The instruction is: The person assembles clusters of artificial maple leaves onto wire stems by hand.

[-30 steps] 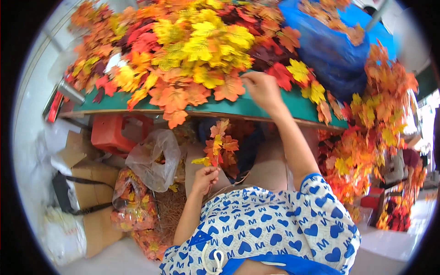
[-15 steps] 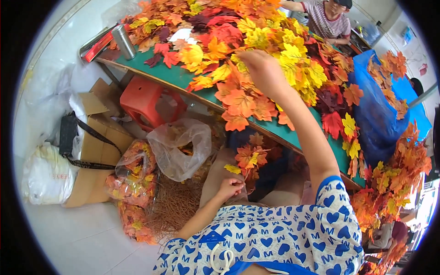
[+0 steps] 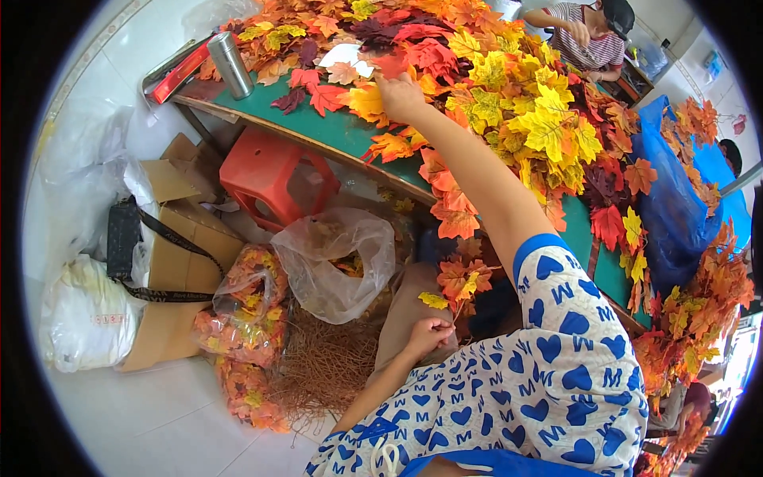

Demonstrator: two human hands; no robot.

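My left hand (image 3: 430, 337) is closed on the thin stem of an artificial maple leaf spray (image 3: 461, 282), with orange leaves and a yellow one, held low by my leg below the table's edge. My right hand (image 3: 401, 97) is over the heap on the table, its fingers bent down beside a yellow-orange maple leaf (image 3: 364, 102). Its fingertips are partly hidden, so a grip does not show. Right of that arm lies a thick pile of yellow leaves (image 3: 548, 119); red leaves (image 3: 429, 57) lie behind the hand.
The green table (image 3: 318, 131) holds a steel flask (image 3: 230, 65) at its left end. Below are a red stool (image 3: 266, 179), a clear plastic bag (image 3: 338, 270), brown stems (image 3: 330, 362) and a cardboard box (image 3: 187, 270). A blue bag (image 3: 664, 215) hangs right; another person (image 3: 588, 48) sits opposite.
My right hand has moved left across the heap, from the yellow leaves to the yellow-orange one. The view has shifted slightly. My left hand still holds the spray. The person opposite has raised a hand.
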